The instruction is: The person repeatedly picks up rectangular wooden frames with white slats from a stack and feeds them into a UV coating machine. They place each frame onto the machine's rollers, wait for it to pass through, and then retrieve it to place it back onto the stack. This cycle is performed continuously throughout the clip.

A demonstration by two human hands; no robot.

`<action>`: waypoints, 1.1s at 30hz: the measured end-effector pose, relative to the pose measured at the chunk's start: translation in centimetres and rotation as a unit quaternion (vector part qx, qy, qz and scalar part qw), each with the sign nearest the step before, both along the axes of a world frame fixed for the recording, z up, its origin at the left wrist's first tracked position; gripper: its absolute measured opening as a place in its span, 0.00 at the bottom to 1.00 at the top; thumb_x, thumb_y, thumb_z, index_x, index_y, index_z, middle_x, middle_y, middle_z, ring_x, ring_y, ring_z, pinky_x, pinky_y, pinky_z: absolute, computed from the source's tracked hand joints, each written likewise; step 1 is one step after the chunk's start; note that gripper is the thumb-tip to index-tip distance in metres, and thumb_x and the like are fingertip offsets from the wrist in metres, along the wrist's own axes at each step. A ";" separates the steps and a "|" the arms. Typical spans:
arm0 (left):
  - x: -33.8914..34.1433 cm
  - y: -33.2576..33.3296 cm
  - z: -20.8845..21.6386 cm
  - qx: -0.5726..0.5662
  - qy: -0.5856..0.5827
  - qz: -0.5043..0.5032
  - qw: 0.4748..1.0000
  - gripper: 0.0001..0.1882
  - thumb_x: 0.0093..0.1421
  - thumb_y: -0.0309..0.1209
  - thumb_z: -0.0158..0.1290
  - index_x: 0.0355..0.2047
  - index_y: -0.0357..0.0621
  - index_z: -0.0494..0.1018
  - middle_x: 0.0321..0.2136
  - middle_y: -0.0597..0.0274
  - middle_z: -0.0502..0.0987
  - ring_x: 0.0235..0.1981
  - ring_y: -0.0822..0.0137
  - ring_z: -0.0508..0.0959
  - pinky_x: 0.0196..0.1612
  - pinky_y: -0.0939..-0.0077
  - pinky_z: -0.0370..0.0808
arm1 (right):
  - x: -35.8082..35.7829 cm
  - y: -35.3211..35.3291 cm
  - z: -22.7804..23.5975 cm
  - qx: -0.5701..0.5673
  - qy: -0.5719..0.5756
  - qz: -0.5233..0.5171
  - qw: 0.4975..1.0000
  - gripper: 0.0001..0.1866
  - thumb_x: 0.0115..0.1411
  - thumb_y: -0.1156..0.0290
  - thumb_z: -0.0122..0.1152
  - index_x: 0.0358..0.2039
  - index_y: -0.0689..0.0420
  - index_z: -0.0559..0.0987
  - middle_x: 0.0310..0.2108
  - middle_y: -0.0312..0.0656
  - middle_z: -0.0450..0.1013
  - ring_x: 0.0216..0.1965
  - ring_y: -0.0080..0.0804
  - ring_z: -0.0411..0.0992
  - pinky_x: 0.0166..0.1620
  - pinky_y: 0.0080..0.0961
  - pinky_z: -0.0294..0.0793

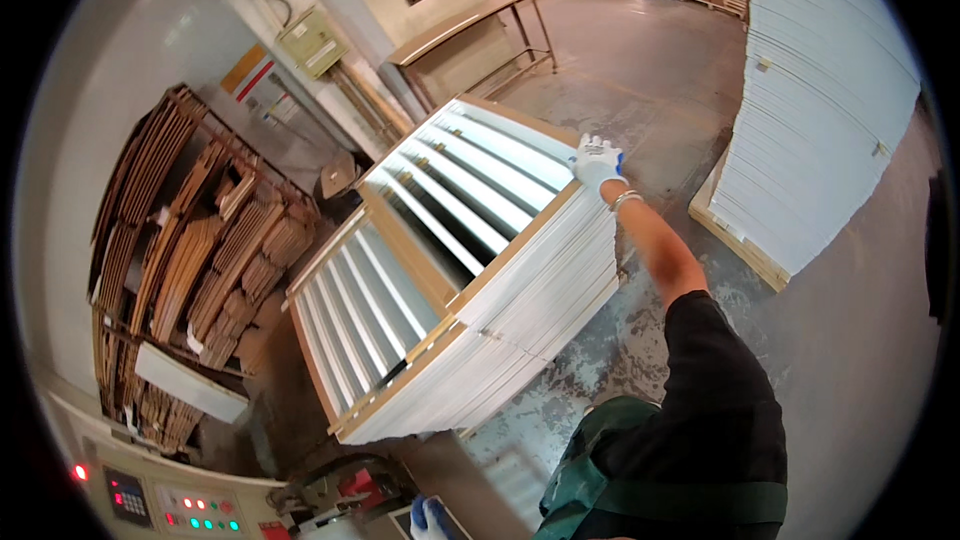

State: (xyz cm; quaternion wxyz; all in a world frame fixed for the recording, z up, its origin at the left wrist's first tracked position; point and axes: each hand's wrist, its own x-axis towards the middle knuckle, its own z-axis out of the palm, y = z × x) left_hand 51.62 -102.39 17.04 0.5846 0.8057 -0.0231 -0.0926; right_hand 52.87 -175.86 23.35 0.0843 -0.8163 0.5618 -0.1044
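Observation:
My right hand (598,162), in a white glove with blue on it, grips the far right corner of a slatted frame (455,302). This frame has tan wooden edges, a middle rail and white slats with dark gaps. It lies on top of a tall stack of white-edged panels (540,310). At the lower edge, my left hand (430,520), also gloved in white and blue, is only partly in view. Its fingers are pressed together beside a pale-edged flat piece (458,518); what they hold is hidden.
A control panel (200,508) with lit buttons stands lower left. Brown wooden pieces (190,250) fill a rack along the left wall. Another tall stack of white panels (815,110) rests on a pallet at right. Beyond the frame is a metal-legged table (465,25).

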 end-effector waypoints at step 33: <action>0.9 -11.9 6.2 0.104 0.009 0.037 0.994 0.16 0.62 0.36 0.63 0.36 0.34 0.75 0.22 0.60 0.76 0.21 0.74 0.79 0.24 0.73 0.76 | -13.2 14.7 -10.1 0.359 -0.385 0.270 0.806 0.15 0.57 0.81 0.65 0.46 0.66 0.78 0.31 0.35 0.75 0.27 0.20 0.73 0.29 0.22 0.74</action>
